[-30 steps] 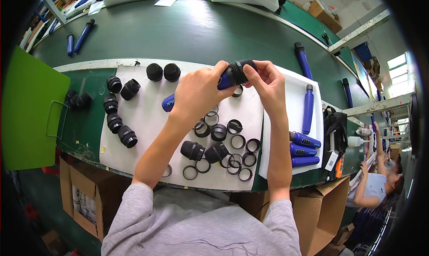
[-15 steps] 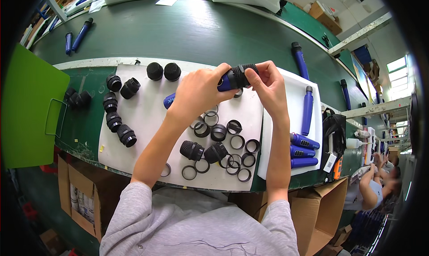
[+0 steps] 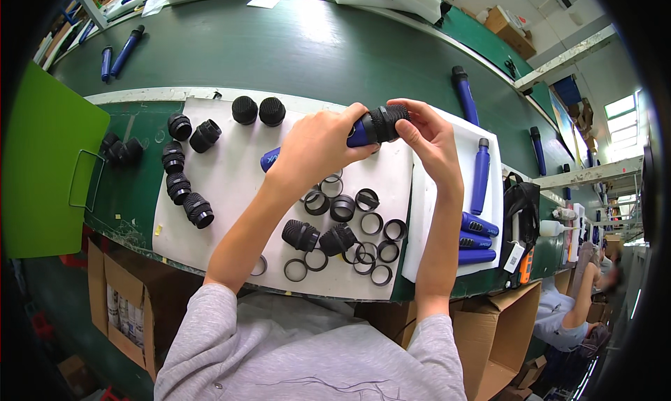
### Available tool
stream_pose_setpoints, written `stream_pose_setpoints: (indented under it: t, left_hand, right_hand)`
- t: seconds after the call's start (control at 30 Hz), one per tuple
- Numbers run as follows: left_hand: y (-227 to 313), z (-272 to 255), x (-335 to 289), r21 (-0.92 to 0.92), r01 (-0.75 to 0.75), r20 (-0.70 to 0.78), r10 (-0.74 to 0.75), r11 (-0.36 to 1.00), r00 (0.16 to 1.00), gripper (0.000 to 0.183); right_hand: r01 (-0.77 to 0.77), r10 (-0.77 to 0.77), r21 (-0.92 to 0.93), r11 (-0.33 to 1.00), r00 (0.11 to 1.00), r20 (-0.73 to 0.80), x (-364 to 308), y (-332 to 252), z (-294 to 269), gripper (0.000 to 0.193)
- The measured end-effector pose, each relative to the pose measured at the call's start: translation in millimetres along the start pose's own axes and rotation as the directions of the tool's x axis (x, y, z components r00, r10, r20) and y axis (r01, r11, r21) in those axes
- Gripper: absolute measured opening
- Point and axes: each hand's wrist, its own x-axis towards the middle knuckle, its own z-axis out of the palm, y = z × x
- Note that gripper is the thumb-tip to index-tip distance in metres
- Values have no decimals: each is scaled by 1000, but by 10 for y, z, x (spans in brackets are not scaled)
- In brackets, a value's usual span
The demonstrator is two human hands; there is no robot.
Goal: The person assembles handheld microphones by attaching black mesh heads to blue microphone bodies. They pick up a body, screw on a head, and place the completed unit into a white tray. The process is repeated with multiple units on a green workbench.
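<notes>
A blue microphone (image 3: 359,134) with a black mesh head (image 3: 388,120) lies sideways between my hands, above the white work sheet. My left hand (image 3: 323,141) is wrapped round its blue body, whose tail end sticks out to the left. At the other end, my right hand (image 3: 428,132) grips the mesh head between thumb and fingers. Below the hands lie several loose black rings (image 3: 371,223) and two black microphone heads (image 3: 300,235). More black heads (image 3: 174,157) stand in a curved row on the left, and two mesh heads (image 3: 272,111) sit at the sheet's far edge.
On the right, a white foam tray (image 3: 435,251) holds blue microphone bodies (image 3: 481,176). A black pouch (image 3: 521,205) lies beside it. A green panel (image 3: 52,167) rises at left. Open cardboard boxes (image 3: 498,338) stand below the table edge. Another person (image 3: 566,310) is at far right.
My right hand has shifted slightly right on the mesh head, its fingers in a different position. The microphone has moved slightly right. At far right, the other person has changed posture.
</notes>
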Motion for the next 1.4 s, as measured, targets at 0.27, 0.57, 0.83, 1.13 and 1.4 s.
stream_pose_setpoints:
  t: [0.27, 0.57, 0.83, 1.13, 1.4]
  left_hand:
    - [-9, 52, -10, 71, -27, -6, 27, 997, 1000, 45]
    - [9, 131, -23, 50, -93, -29, 95, 994, 995, 41]
    - [117, 66, -27, -26, -4, -5, 4, 1000, 1000, 49]
    - [86, 12, -16, -132, -22, -39, 17, 991, 999, 51]
    - [123, -30, -28, -65, -8, -34, 6, 998, 999, 45]
  right_hand:
    - [-104, 98, -80, 991, 992, -74, 37, 89, 51, 37]
    - [-112, 86, -136, 984, 979, -183, 42, 112, 77, 50]
    - [-65, 41, -214, 975, 993, -111, -14, -97, 54, 39]
    - [15, -17, 44, 999, 999, 42, -62, -105, -107, 44]
    - [-18, 17, 52, 998, 999, 33, -45, -86, -85, 40]
